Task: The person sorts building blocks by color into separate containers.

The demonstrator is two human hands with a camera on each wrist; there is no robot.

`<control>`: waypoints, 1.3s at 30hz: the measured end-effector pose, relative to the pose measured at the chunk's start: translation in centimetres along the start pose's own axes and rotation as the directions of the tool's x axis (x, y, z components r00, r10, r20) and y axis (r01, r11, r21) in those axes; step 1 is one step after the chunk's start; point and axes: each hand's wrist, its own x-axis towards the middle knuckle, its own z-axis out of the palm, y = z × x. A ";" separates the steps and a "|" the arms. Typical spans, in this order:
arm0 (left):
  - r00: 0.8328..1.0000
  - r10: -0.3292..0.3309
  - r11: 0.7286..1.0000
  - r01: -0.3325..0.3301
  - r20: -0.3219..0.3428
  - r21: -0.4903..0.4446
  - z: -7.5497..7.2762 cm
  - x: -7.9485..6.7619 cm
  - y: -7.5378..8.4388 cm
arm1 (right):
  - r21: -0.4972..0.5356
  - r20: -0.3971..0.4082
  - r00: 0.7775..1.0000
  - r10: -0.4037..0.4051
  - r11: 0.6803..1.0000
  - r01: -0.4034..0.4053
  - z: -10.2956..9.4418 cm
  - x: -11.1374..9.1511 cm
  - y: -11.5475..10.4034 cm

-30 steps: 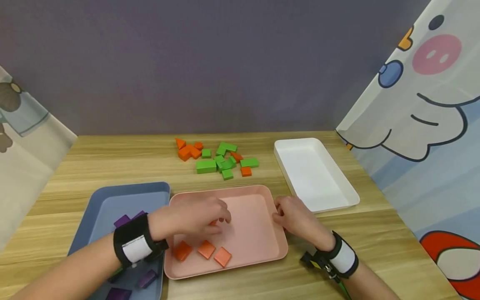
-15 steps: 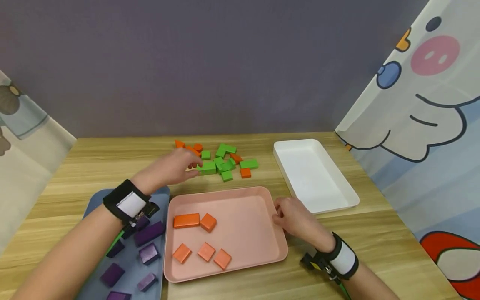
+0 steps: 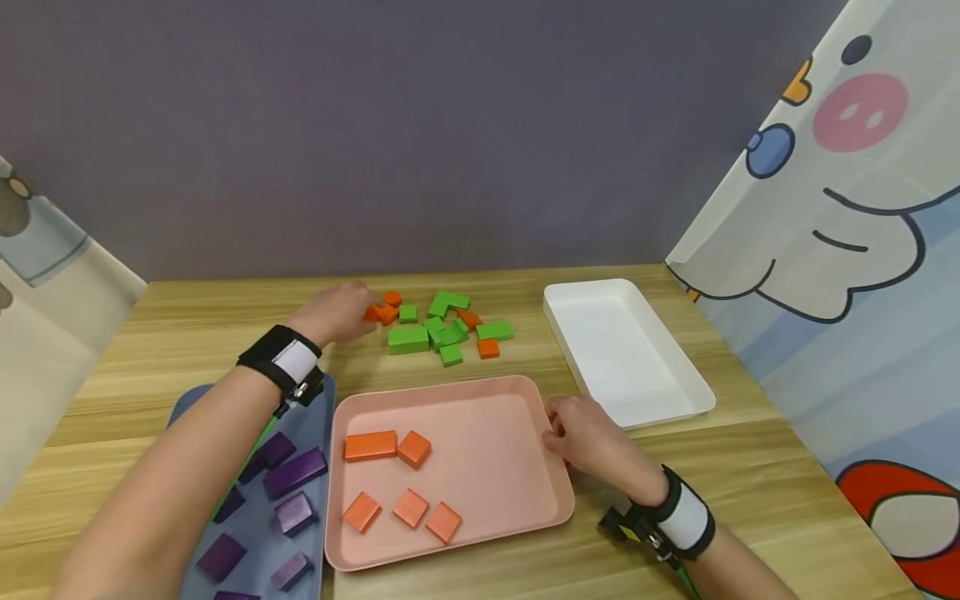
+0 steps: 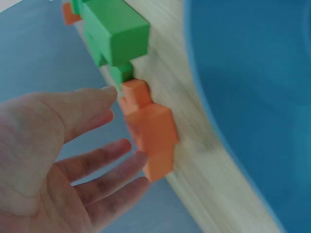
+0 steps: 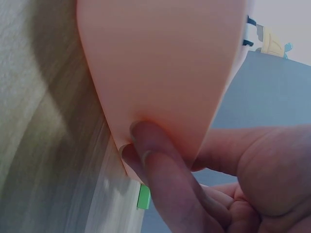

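My left hand [image 3: 341,312] reaches over the back of the table, its fingers apart around a cluster of orange blocks [image 3: 386,314]. In the left wrist view, the thumb and fingers [image 4: 104,160] stay loosely extended beside an orange block [image 4: 155,128], holding nothing. With my right hand [image 3: 592,433] I pinch the right rim of the pink tray [image 3: 502,458]; the right wrist view has fingers [image 5: 160,155] on its outer wall and the thumb over the edge. Inside that tray lie a long orange block [image 3: 371,446] and several orange cubes [image 3: 411,507].
Green blocks [image 3: 408,339] and a few more orange ones lie right of the left hand. A blue tray [image 3: 322,408] of purple blocks sits under the left forearm. A white tray [image 3: 630,358] stands at the right, and a grey wall [image 3: 420,142] rises behind the table.
My left hand has left the pink tray, where a long orange block and a cube now show, and moved back and left to the orange blocks. The right hand keeps its hold.
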 end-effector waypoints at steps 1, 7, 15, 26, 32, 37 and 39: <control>1.000 -0.009 1.000 0.009 0.004 0.005 0.0 0.1 -0.1 | 0.001 0.003 1.000 0.005 1.000 -0.005 0.0 0.0 0.0; 0.999 -0.040 0.999 0.041 0.032 -0.027 0.5 0.3 -0.8 | 0.016 0.026 0.999 0.023 1.000 -0.024 0.1 -0.1 -0.2; 0.996 -0.048 0.998 0.051 0.072 -0.037 1.0 -0.4 -1.1 | -0.017 0.015 1.000 0.020 1.000 -0.020 0.1 0.0 -0.3; 0.999 -0.032 0.999 0.032 0.009 -0.032 0.1 -1.3 0.0 | -0.011 0.012 1.000 0.015 1.000 -0.014 0.2 -0.2 -0.1; 1.000 0.014 1.000 -0.014 -0.028 0.008 -1.4 -1.8 3.5 | -0.005 0.012 1.000 0.020 1.000 -0.020 -0.1 -0.2 -0.1; 0.990 0.132 0.991 -0.132 -0.043 0.008 -1.7 -2.7 7.4 | 0.001 0.014 1.000 0.007 1.000 -0.007 -0.2 -0.1 -0.1; 0.982 0.186 0.982 -0.186 -0.037 0.005 -1.3 -3.2 8.9 | -0.002 0.012 1.000 0.003 1.000 -0.003 -0.3 -0.1 -0.1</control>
